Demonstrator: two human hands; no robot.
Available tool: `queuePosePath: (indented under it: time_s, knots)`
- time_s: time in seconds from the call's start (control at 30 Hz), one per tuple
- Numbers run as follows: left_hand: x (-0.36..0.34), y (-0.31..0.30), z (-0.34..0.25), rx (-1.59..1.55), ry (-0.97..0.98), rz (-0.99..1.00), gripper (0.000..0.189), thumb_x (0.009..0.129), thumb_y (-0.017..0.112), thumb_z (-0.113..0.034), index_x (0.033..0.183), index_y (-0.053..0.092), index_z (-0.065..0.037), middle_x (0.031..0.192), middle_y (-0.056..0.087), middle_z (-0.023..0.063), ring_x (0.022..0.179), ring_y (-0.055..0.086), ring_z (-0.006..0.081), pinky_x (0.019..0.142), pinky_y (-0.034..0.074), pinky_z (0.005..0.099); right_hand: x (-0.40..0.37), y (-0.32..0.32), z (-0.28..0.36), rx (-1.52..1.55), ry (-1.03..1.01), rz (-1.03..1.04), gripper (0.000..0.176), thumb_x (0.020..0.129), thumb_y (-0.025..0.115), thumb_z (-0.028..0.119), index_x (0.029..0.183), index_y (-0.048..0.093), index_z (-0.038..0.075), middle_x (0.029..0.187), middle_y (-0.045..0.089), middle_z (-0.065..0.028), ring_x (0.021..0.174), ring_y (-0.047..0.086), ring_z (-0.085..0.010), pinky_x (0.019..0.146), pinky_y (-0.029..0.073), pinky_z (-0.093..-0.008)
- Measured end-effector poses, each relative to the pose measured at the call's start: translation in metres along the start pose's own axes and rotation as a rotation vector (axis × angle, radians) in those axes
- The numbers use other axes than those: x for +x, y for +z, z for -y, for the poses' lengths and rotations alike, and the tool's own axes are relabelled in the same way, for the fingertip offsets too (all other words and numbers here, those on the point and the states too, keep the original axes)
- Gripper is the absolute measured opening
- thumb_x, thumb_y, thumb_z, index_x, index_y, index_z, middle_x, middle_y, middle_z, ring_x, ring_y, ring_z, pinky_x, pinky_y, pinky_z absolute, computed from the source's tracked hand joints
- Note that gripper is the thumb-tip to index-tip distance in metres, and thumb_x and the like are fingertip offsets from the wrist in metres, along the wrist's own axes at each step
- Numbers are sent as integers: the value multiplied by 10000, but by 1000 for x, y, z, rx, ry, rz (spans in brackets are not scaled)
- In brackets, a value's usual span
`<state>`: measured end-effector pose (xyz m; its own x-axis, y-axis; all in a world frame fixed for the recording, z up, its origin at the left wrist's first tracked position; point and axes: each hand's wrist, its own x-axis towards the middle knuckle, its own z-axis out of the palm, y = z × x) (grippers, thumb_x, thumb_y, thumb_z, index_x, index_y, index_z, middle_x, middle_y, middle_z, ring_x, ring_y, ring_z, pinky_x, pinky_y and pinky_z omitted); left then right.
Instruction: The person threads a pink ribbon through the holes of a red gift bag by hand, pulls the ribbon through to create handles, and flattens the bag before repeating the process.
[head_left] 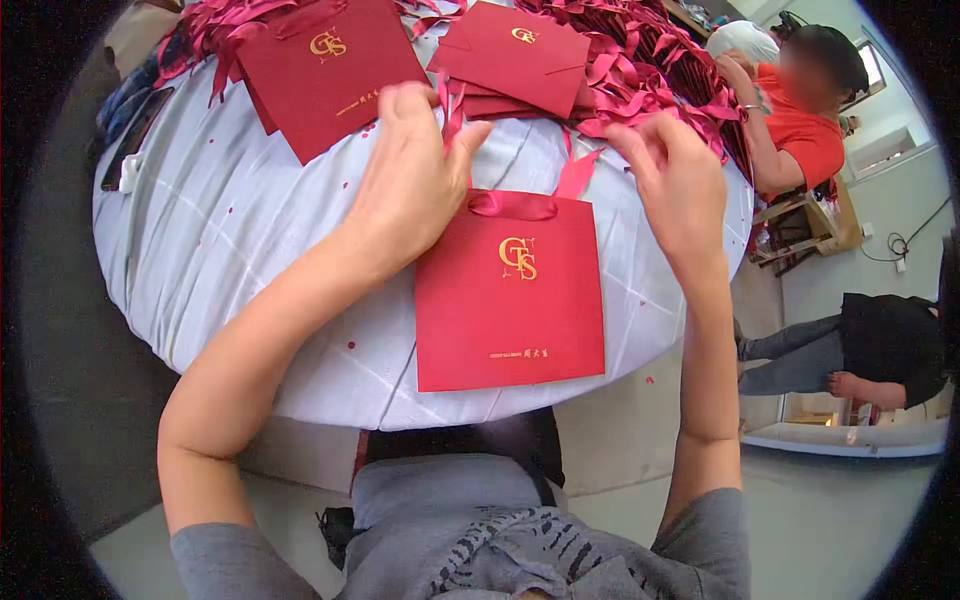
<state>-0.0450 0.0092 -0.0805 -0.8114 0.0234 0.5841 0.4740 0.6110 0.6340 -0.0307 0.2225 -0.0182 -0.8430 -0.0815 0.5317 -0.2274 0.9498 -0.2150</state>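
A red paper bag [510, 320] lies flat on the cloth-covered table [230, 250], near the edge closest to the person. Its top edge points away from the body, probably so both hands can reach its ribbon handle [512, 206]. The left hand [408, 170] hovers by the upper left corner, thumb and fingers parted around a thin ribbon strip [452, 112]; whether they grip it, I cannot tell. The right hand [685, 180] is beyond the upper right corner, fingertips drawn together near a loose ribbon end [577, 175]; I cannot tell if they pinch anything. More bags lie in a left stack [345, 80] and a right stack [515, 60], seemingly set back to leave working room.

The bag looks stiff, matte and nearly square, with gold lettering. The ribbons look soft and satiny, tangled in a heap [650, 75]; the white cloth is creased.
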Motion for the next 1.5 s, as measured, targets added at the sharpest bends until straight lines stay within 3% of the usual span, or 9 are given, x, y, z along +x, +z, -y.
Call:
queuePosePath:
  time_s: [0.13, 0.27, 0.37, 0.43, 0.73, 0.93, 1.2, 1.3, 1.5]
  knots:
    - [-5, -14, -21, 166, 329, -134, 370, 740, 697, -85, 1021, 478, 16, 986, 500, 195, 883, 512, 344, 784, 435, 390, 28, 28, 12, 459, -109, 316, 223, 835, 620, 197, 879, 674, -15, 708, 655, -124, 614, 642, -209, 587, 496, -328]
    - [-36, -4, -40, -196, 748, 497, 461, 755, 683, -244, 1115, 507, -17, 1089, 538, 161, 1035, 512, 320, 903, 412, 433, 45, 61, 33, 589, 50, 625, 268, 813, 614, 212, 810, 670, -50, 666, 650, -108, 550, 626, -141, 530, 496, -297]
    - [-44, 6, -39, -179, 738, 689, 587, 861, 560, -334, 1290, 410, 39, 1312, 444, 200, 1259, 392, 350, 1090, 262, 457, 48, 80, 42, 627, 37, 665, 293, 799, 642, 244, 785, 671, -47, 618, 629, -99, 522, 599, -140, 520, 485, -296]
    - [-47, 9, -36, -185, 746, 694, 589, 876, 537, -341, 1303, 397, 40, 1333, 426, 209, 1282, 369, 351, 1099, 248, 457, 49, 82, 47, 581, -13, 733, 303, 834, 660, 271, 857, 667, -30, 634, 580, -13, 528, 467, -52, 471, 378, -232]
    - [-50, 10, -35, -147, 741, 723, 593, 912, 475, -360, 1323, 373, 55, 1377, 375, 241, 1323, 321, 356, 1120, 203, 457, 41, 84, 57, 655, 34, 901, 263, 774, 724, 239, 739, 642, -8, 611, 518, 44, 576, 437, -35, 511, 341, -212]
    - [-50, 10, -36, -138, 736, 742, 594, 913, 468, -367, 1326, 378, 50, 1376, 375, 243, 1326, 314, 358, 1125, 190, 458, 35, 97, 55, 1050, -87, 768, 140, 823, 661, 116, 843, 603, -10, 716, 546, 37, 624, 450, -22, 555, 364, -190]
    - [-51, 10, -37, -122, 728, 766, 617, 907, 471, -384, 1338, 369, 46, 1372, 379, 239, 1324, 313, 359, 1126, 184, 462, 26, 117, 57, 822, -410, 436, 122, 841, 636, 90, 872, 560, 0, 716, 523, 8, 656, 460, -61, 583, 401, -234]
    - [-48, 8, -38, -107, 741, 785, 615, 907, 471, -382, 1336, 371, 47, 1362, 390, 237, 1320, 316, 360, 1125, 187, 466, 22, 119, 60, 691, -517, 316, 133, 818, 632, 104, 858, 542, 15, 723, 531, -90, 647, 524, -192, 603, 431, -303]
    - [-49, 8, -40, -94, 766, 785, 601, 905, 485, -375, 1330, 384, 37, 1357, 403, 226, 1316, 324, 357, 1120, 204, 465, 32, 92, 58, 568, -429, 274, 192, 826, 637, 190, 910, 568, 32, 797, 590, -115, 719, 585, -233, 645, 455, -341]
